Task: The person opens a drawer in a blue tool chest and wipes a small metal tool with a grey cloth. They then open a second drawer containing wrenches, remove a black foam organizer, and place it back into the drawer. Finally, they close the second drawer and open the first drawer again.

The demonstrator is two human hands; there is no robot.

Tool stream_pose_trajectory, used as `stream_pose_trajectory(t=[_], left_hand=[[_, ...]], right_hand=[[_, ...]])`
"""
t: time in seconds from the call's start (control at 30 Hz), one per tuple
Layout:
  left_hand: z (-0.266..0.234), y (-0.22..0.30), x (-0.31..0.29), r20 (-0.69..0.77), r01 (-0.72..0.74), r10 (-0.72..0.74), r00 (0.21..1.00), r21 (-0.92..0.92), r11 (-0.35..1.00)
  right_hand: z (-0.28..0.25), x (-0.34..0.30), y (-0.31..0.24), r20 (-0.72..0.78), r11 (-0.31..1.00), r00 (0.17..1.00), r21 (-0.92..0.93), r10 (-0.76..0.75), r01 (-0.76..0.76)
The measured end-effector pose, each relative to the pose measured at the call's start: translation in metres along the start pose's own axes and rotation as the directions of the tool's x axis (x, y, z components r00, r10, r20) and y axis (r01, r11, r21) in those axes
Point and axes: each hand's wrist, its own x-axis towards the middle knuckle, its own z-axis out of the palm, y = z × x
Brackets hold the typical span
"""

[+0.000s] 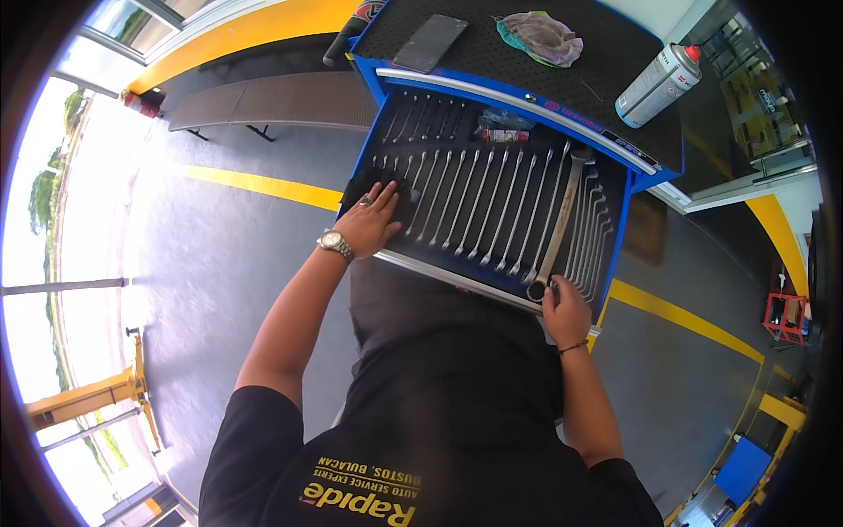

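Large wrench lies slantwise in the open drawer, right of slimmer wrenches; the right grip curls at its near end, whether holding it I cannot tell; the left grip, fingers extended, rests over black material, grasping nothing.

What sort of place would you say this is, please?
It looks like a vehicle repair workshop: a blue tool cabinet has an open drawer of neatly laid wrenches, yellow lines mark the grey floor, and at the left stands what may be a yellow lift.
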Motion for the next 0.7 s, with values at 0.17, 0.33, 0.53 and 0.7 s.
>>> stream_pose_trajectory(t=[0.17, 0.33, 0.53, 0.7], left_hand=[[0.01, 0.001, 0.061, -0.108, 0.133, -0.13, 0.986, 0.025, 0.991], [0.009, -0.001, 0.104, -0.191, 0.275, -0.285, 0.939, -0.076, 0.958], [0.011, 0.0, 0.067, -0.206, 0.169, -0.18, 0.962, -0.071, 0.983], [0.007, -0.002, -0.005, -0.063, 0.09, -0.102, 0.993, -0.177, 0.98]], right_hand=[[-0.003, 0.0, 0.001, 0.054, 0.998, 0.997, 0.014, 0.063, -0.064], [-0.002, 0.0, 0.0, 0.027, 0.999, 0.999, -0.008, 0.035, -0.035], [-0.001, 0.001, 0.005, -0.003, 0.999, 1.0, -0.023, 0.031, -0.031], [-0.001, 0.002, 0.002, 0.004, 0.999, 1.0, -0.031, 0.024, -0.023]])
